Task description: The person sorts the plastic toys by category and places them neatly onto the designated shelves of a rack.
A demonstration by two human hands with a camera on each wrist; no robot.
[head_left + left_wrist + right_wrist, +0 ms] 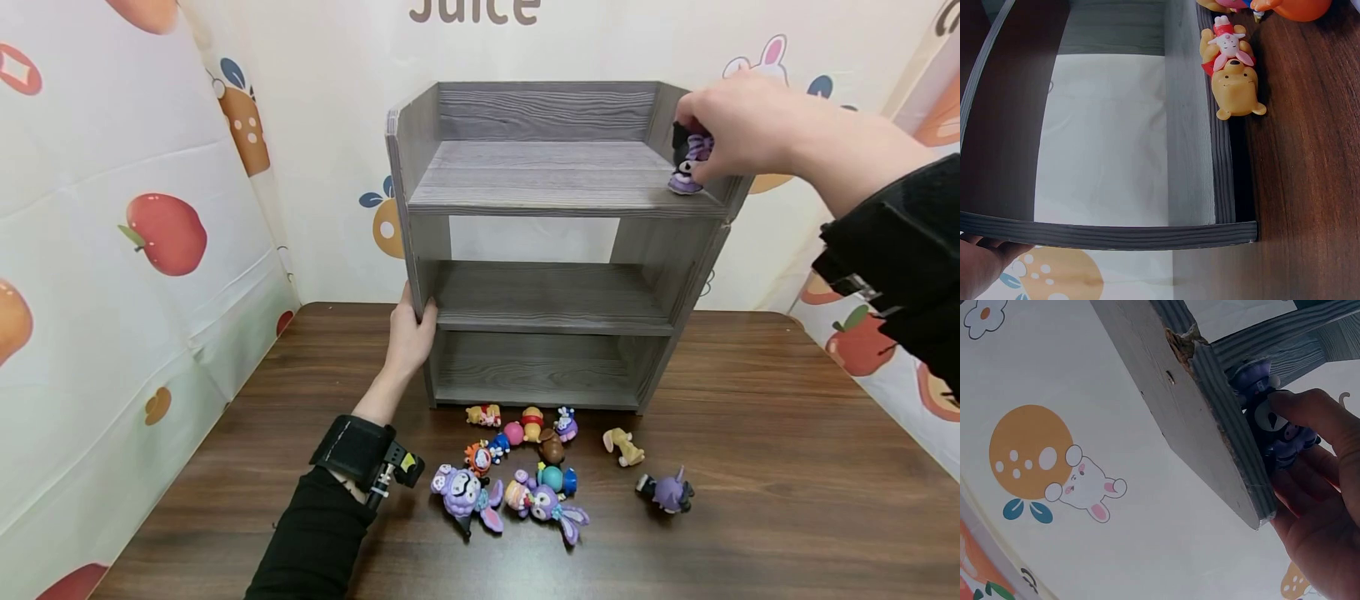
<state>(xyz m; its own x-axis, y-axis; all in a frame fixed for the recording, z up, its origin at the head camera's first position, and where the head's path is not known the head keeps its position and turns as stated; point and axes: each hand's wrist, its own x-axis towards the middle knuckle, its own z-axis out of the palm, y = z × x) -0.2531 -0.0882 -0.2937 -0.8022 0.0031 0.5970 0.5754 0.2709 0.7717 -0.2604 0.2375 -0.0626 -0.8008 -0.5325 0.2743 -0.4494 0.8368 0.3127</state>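
My right hand [738,133] pinches a small black-and-purple figurine [684,171] at the right end of the grey wooden shelf unit's [555,207] top board. The figurine is upright, its base at the board and close to the right side panel. In the right wrist view, thumb and fingers [1329,419] lie on either side of it. Lower down, my left hand [411,337] holds the front edge of the left side panel. In the left wrist view, its fingers [991,247] lie on the panel's outer side, partly hidden; the thumb is out of that view.
Several toy figurines lie in front of the unit, including a yellow bear [1235,94] against its bottom edge and a purple rabbit [546,504]. A cream figurine [624,447] and a purple-grey one [667,492] lie apart on the right of the brown table [787,417].
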